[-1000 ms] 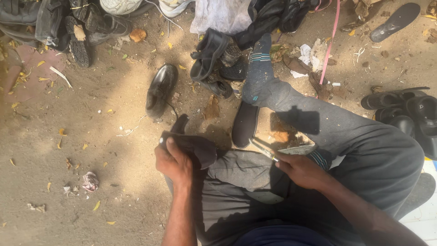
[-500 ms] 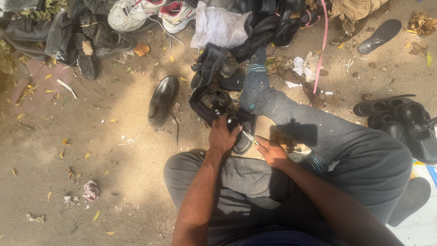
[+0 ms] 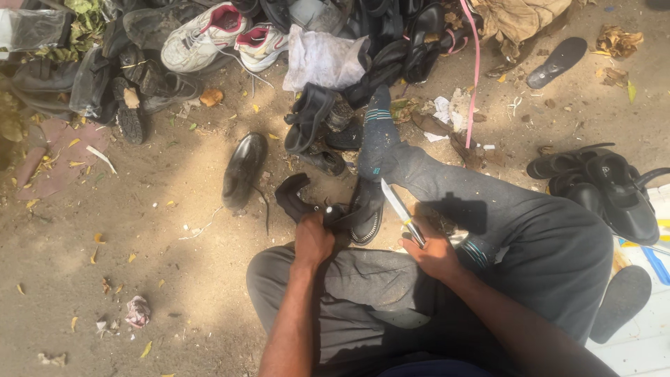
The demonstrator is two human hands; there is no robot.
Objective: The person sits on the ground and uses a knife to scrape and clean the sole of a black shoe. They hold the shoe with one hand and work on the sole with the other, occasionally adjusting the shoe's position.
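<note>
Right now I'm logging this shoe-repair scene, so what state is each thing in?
Left hand: fingers closed around the black sandal.
Black sandal: held, lifted above the sand, strap curling up.
Right hand: fingers closed on the knife.
Knife: bare blade angled up toward the sandal.
Black dress shoe: lying on the sand, untouched.
White sneakers: lying in the pile, laces loose.

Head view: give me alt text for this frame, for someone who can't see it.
Seated on sandy ground, a person grips a black shoe with the left hand and holds a knife in the right hand, blade pointing toward the shoe. A heap of worn shoes and another black shoe lie ahead.
</note>
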